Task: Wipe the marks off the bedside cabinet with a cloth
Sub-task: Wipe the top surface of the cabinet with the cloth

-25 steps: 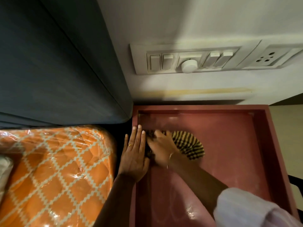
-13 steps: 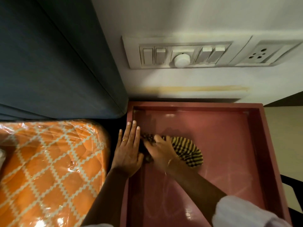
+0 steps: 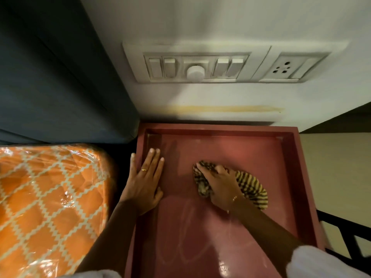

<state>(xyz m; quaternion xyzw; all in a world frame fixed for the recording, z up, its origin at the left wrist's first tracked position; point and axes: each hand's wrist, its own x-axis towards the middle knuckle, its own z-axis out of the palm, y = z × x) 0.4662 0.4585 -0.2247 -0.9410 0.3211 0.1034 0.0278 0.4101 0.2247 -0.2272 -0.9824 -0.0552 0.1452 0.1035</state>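
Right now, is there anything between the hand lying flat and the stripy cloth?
No. In the head view, only bare red cabinet top lies between the flat left hand and the cloth under the right hand.

Dim warm light — glare on glossy cabinet top (image 3: 222,263), edges bowed

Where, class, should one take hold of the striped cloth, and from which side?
Grip the striped cloth at its bunched middle, from above, as the right hand does: it lies crumpled flat on the cabinet top, so only its upper folds are reachable.
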